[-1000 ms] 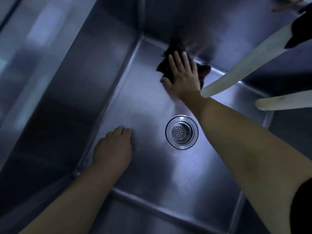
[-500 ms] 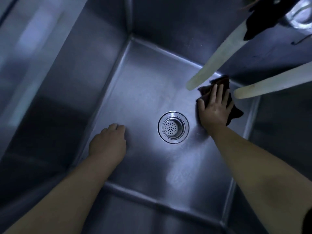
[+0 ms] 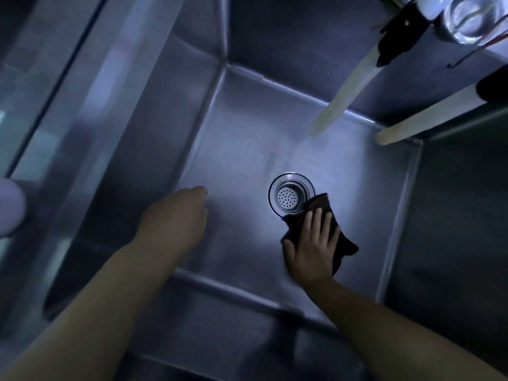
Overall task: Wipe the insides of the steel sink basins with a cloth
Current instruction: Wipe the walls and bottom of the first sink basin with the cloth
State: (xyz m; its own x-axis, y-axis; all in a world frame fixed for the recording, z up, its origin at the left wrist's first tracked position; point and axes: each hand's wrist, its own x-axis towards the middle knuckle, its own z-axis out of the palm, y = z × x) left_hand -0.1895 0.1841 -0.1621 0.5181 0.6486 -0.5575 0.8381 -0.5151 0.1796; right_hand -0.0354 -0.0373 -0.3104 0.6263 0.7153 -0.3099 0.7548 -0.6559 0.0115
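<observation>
I look down into a deep steel sink basin (image 3: 247,133). A dark cloth (image 3: 320,204) lies flat on the basin floor just right of the round drain strainer (image 3: 290,198), overlapping its rim. My right hand (image 3: 313,243) presses on the cloth with straight, spread fingers. On the floor near the left wall rests my left hand (image 3: 176,215), with its fingers bent down onto the steel and nothing in it.
Two pale hoses (image 3: 341,94) (image 3: 423,116) hang down into the basin from the upper right, ending above the far right corner. A black fitting (image 3: 398,31) and a shiny tap part (image 3: 467,17) sit above them. The left rim (image 3: 90,86) runs diagonally.
My right hand has swept the cloth from the far left corner, across to the right wall, then back toward me beside the drain. My left hand has stayed in place.
</observation>
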